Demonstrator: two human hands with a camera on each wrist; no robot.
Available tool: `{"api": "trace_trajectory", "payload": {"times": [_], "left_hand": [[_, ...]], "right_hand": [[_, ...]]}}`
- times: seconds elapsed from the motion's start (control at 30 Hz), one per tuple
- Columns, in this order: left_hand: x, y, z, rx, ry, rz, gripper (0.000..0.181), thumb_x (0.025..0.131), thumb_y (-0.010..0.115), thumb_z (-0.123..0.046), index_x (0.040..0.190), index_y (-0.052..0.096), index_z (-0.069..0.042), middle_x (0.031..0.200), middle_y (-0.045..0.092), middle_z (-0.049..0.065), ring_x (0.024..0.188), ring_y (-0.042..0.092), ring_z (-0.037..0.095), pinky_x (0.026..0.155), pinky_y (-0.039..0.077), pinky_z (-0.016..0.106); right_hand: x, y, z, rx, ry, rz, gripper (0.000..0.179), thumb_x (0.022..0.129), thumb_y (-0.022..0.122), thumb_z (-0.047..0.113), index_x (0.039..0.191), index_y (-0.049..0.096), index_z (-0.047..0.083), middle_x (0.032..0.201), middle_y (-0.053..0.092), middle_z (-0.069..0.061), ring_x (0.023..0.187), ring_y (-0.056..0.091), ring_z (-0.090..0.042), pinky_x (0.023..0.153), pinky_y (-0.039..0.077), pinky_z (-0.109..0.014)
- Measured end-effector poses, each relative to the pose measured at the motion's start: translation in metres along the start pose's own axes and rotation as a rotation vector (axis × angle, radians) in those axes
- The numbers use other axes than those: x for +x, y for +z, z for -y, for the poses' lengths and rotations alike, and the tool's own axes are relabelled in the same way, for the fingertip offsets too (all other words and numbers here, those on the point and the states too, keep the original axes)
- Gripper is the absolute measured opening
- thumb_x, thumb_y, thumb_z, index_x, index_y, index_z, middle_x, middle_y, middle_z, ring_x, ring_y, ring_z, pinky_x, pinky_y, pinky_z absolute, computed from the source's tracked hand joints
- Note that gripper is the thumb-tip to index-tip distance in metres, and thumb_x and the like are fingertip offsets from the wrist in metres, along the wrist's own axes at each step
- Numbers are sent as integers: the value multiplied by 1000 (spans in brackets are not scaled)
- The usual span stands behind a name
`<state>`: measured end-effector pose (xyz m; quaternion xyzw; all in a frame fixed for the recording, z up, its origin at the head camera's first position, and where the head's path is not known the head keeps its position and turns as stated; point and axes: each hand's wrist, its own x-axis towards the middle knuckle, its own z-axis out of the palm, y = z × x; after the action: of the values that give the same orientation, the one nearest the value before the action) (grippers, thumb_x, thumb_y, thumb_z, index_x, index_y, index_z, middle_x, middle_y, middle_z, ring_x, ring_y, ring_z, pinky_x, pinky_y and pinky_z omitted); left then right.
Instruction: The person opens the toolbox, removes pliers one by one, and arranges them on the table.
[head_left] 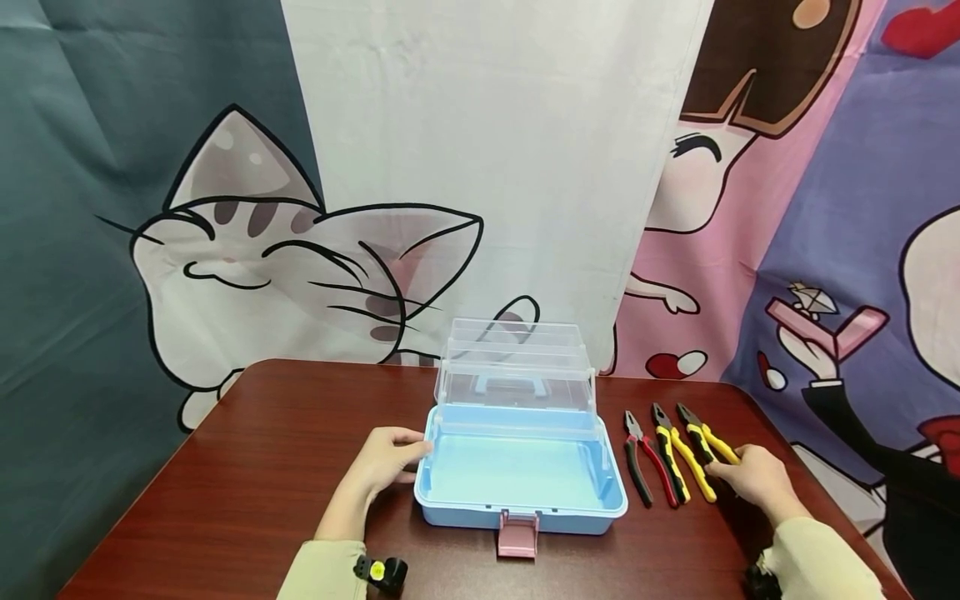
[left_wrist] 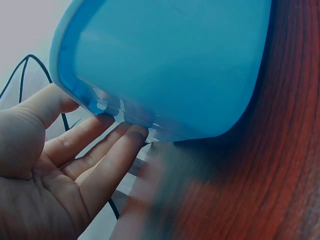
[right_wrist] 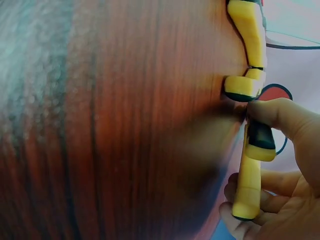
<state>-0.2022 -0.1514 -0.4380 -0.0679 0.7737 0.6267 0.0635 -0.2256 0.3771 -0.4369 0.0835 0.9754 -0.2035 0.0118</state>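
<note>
A light blue plastic toolbox (head_left: 525, 471) sits on the table with its clear lid raised at the back and a pink latch (head_left: 517, 535) hanging at the front. My left hand (head_left: 390, 458) holds the box's left side, thumb at the rim and fingertips against the outer wall (left_wrist: 175, 75). Over on the right, my right hand (head_left: 759, 482) grips the handles of the rightmost yellow-and-black pliers (head_left: 701, 433). In the right wrist view, the thumb lies on one handle (right_wrist: 261, 140) and the fingers curl around the other handle (right_wrist: 247, 190).
Between the box and my right hand lie red-and-black pliers (head_left: 648, 462) and another yellow-and-black pair (head_left: 678, 457), side by side. The brown wooden table (head_left: 247, 492) ends at a printed cloth backdrop (head_left: 487, 150). Clear trays (head_left: 517, 358) are attached under the raised lid.
</note>
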Motion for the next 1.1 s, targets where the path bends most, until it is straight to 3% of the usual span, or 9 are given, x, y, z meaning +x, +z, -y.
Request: {"api": "trace_trajectory", "payload": {"times": [0.6,0.87,1.1], "left_hand": [[2,-1,2,-1,4,9,31,84,70,-13,110,67,4,99,68,13,84,68,19,64,59,37],[3,-1,5,6,7,1,31,84,70,-13,110,66,4,100,68,13,85,68,20,65,59,39],[1,-1,2,16,14,5,32,84,70,-14,110,66,4,100,68,14,85,68,19,66,59,38]], "right_hand": [[-1,2,2,-15,-4,28,45,79,68,34,85,61,-10,62,54,-6,55,52,-17,50,40,-29],[-2,5,2,-16,-50,31,34,80,66,31,64,54,4,49,53,0,52,48,-16,52,36,-29],[-3,3,3,23,-35,31,32,84,58,29,63,53,5,54,49,-1,54,46,-17,51,35,-28]]}}
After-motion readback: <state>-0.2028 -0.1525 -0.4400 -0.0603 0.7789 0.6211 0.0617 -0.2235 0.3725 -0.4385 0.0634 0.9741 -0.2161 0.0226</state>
